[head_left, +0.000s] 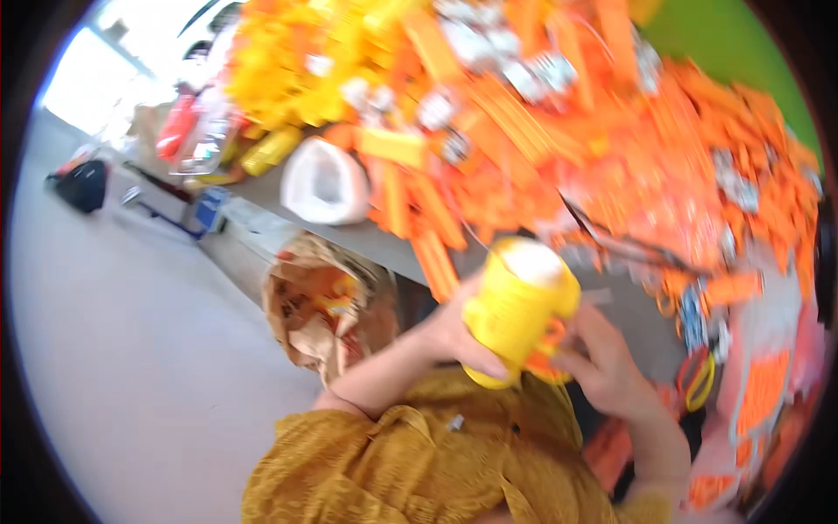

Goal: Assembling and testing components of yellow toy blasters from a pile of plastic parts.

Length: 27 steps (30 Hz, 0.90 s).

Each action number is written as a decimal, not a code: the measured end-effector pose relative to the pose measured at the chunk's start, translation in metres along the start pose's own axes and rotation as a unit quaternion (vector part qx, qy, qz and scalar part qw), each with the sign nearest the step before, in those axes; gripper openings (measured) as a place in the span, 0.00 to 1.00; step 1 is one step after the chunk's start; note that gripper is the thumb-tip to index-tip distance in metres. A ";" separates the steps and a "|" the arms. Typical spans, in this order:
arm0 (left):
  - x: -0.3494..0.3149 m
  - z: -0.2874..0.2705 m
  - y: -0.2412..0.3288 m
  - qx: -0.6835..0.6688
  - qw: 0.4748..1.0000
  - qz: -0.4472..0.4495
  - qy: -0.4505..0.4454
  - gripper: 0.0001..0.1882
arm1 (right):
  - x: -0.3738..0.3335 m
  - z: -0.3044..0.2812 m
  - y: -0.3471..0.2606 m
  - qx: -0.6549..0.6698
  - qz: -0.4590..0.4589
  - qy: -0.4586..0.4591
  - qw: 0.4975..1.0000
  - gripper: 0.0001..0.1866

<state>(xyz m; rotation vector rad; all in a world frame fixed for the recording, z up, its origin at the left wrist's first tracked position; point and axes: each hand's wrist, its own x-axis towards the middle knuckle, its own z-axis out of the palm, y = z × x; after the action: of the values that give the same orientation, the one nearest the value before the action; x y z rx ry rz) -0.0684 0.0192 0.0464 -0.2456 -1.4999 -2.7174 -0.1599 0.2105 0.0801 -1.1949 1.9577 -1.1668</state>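
Observation:
A yellow cylinder-shaped piece [515, 310] with a whitish top is held up before my chest, tilted and blurred. My left hand [463, 336] is wrapped round its left side, the thumb lying across the lower front. On the other side my right hand [607, 362] has its fingers bent and pinched at a small orange piece [552, 339] against the cylinder. Whether that orange piece is joined to the cylinder, I cannot tell. Just beyond my hands, long orange plastic pieces [432, 249] jut over the table's edge.
A heap of orange pieces [515, 131] with clear bags covers the grey table [397, 249]; yellow pieces [305, 61] are piled at far left. A white hollow ring-like thing [297, 188] stands near the edge. Below is an open brown paper bag [288, 306]. Yellow-handled scissors [701, 389] lie right.

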 end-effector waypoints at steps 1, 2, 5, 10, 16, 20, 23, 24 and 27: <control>-0.001 0.002 -0.002 -0.018 0.999 -0.046 -0.003 0.49 | -0.003 0.003 0.009 0.023 0.024 -0.015 0.999 0.18; -0.002 0.005 0.005 0.001 0.996 -0.084 -0.023 0.49 | -0.006 0.006 0.010 0.066 0.042 -0.013 0.997 0.13; -0.009 0.010 -0.006 0.060 0.996 -0.048 -0.044 0.47 | -0.017 0.012 0.026 0.122 0.052 -0.026 0.991 0.12; -0.016 0.013 -0.005 0.064 0.994 -0.071 -0.049 0.47 | -0.021 0.014 0.024 0.149 0.073 -0.072 0.984 0.15; -0.025 0.011 -0.009 -0.071 0.979 -0.155 -0.108 0.49 | -0.036 0.020 0.015 0.302 0.175 -0.125 0.929 0.20; -0.039 0.021 -0.014 -0.166 0.960 -0.203 -0.097 0.47 | -0.052 0.031 0.024 0.252 0.141 -0.159 0.944 0.19; -0.043 0.025 -0.021 -0.174 0.958 -0.203 -0.107 0.46 | -0.057 0.030 0.017 0.208 0.086 -0.181 0.957 0.16; -0.043 0.026 -0.024 -0.183 0.953 -0.210 -0.119 0.47 | -0.057 0.028 0.010 0.183 0.087 -0.162 0.966 0.18; -0.043 0.032 -0.030 -0.193 0.955 -0.189 -0.120 0.45 | -0.059 0.029 0.004 0.191 0.112 -0.161 0.962 0.12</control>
<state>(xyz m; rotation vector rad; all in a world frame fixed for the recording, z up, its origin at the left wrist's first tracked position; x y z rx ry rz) -0.0246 0.0597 0.0313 -0.3370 -1.1365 -3.3931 -0.1122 0.2530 0.0647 -0.8721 1.4951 -1.0901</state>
